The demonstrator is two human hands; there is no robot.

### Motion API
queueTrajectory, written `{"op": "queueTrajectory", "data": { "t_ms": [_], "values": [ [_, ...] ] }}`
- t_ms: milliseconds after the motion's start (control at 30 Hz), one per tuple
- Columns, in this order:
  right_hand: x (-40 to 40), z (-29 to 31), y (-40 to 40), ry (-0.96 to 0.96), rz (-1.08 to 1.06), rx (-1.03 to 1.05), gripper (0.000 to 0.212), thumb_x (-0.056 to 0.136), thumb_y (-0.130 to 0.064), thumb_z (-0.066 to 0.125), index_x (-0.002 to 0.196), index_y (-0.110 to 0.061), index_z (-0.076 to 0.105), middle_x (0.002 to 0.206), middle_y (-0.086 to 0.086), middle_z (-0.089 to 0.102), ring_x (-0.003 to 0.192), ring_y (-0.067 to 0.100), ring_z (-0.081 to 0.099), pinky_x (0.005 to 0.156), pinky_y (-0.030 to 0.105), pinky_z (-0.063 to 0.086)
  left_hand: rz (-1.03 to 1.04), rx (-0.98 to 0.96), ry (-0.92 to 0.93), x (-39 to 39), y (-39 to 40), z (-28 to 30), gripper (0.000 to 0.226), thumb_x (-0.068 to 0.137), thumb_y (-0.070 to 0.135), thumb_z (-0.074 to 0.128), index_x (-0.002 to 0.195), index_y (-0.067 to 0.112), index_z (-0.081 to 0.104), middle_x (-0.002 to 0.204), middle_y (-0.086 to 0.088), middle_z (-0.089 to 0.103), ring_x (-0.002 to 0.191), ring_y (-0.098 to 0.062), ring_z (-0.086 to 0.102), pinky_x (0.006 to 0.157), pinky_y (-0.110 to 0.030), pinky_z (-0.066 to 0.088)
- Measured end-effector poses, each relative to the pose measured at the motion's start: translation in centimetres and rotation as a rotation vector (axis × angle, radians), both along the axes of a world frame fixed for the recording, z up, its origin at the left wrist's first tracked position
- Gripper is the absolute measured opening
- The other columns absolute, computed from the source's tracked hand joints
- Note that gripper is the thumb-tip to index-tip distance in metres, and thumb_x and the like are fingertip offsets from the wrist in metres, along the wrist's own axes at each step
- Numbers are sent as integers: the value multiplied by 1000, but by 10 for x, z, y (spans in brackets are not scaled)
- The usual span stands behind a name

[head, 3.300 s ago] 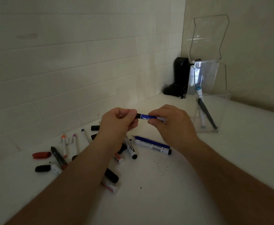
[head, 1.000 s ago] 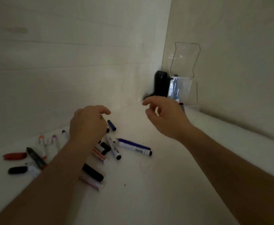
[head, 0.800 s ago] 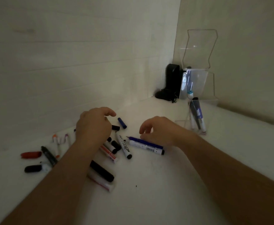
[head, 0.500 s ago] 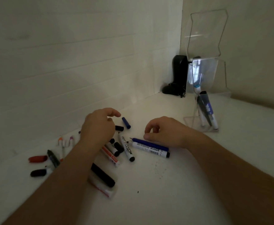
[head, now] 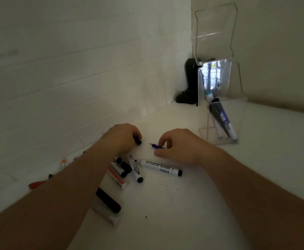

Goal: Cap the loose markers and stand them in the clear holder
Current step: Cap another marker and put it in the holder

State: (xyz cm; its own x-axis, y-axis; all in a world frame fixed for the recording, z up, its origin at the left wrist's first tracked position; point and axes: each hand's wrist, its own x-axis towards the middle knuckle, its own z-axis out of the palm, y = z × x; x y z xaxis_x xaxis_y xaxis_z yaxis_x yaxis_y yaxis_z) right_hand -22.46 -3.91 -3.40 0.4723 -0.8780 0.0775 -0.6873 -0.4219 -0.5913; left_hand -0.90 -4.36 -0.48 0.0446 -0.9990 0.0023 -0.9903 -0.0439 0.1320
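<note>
Markers (head: 124, 173) lie scattered nearest, capped and uncapped, the white one (head: 161, 167) now bare since the blue pen beside it has gone. Just beyond, the right hand (head: 179, 147) has lifted that blue pen (head: 156, 146) and pinches it, tip uncapped; half a second ago it only rested there. The left hand (head: 122, 138) has curled round a dark cap (head: 137, 140), probably its match, so capping looks next. Farthest, the clear holder (head: 225, 139) holds three markers (head: 222, 120), up from two earlier.
</note>
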Motion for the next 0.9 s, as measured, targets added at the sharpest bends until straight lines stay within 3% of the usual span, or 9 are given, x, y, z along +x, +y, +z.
{"op": "queueTrajectory", "data": {
  "t_ms": [67,200,267,367,467,600,767,900],
  "values": [
    [2,0,2,62,-1,-18,32,85,-50,70,112,-33,68,99,-12,59,87,6,58,73,24,50,14,-39,-6,1,-4,-6,32,92,11,59,102,39,70,120,1,68,102,-20,62,88,-34,54],
    [3,2,2,93,-24,-54,22,96,-32,60,112,-22,72,102,-3,66,89,14,61,83,33,56,26,-135,31,6,-3,-12,23,97,22,60,117,30,68,120,-3,65,96,-19,58,80,-30,46],
    [2,1,2,-11,-27,-18,20,99,-33,54,111,-25,68,101,-3,67,88,14,63,82,36,57,38,-228,174,11,4,-8,20,101,21,55,116,28,66,111,-3,67,88,-17,57,71,-29,44],
    [0,0,5,-269,-21,55,11,103,-36,50,109,-33,58,94,-7,70,79,11,64,68,30,55,51,-356,354,13,25,-1,21,103,21,50,113,33,63,91,5,64,73,-12,55,59,-24,39],
    [2,-2,7,-391,-22,4,6,100,-35,57,101,-40,60,85,-6,69,69,13,61,62,29,53,44,-415,492,10,48,-5,26,104,20,45,112,37,63,78,5,60,61,-11,52,56,-26,39],
    [6,-7,5,-383,-39,-69,7,96,-35,65,97,-41,64,85,-9,66,67,7,56,59,20,45,39,-439,435,15,51,-16,28,102,17,48,111,34,69,87,1,63,67,-10,54,62,-28,42],
    [7,-8,7,-362,-38,-71,8,95,-35,67,95,-42,65,85,-9,67,68,7,56,61,18,41,10,-441,405,20,53,-27,32,99,19,50,101,46,66,99,4,62,87,-14,61,77,-35,51],
    [6,-8,9,-351,-44,-74,7,94,-35,67,95,-42,66,84,-9,67,67,4,56,61,15,40,-9,-440,390,13,55,-26,32,99,19,51,102,47,65,97,5,59,86,-11,55,72,-28,40]
  ]
}}
